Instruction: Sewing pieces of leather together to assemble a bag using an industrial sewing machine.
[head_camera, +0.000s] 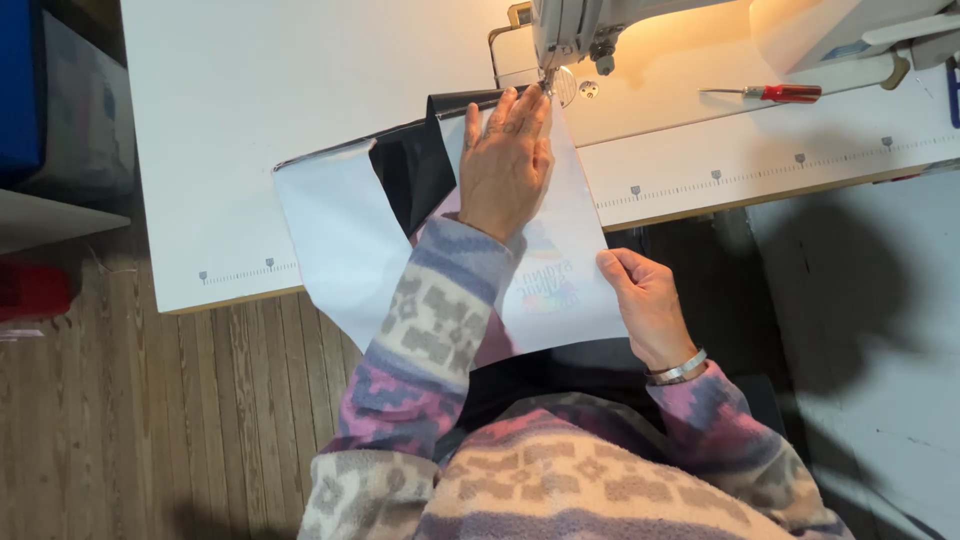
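Her left hand (506, 160) lies flat, fingers stretched, pressing the white fabric (560, 250) toward the sewing machine (570, 30); the right hand (645, 300) pinches the fabric's edge.

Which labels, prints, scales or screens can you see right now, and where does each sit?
Multicoloured printed motif: on the white fabric panel, between left hand and right hand; pink, blue, green.
Printed ruler scale: thin grey tick line along the white sewing table front edge.
No packages or screens clearly visible.
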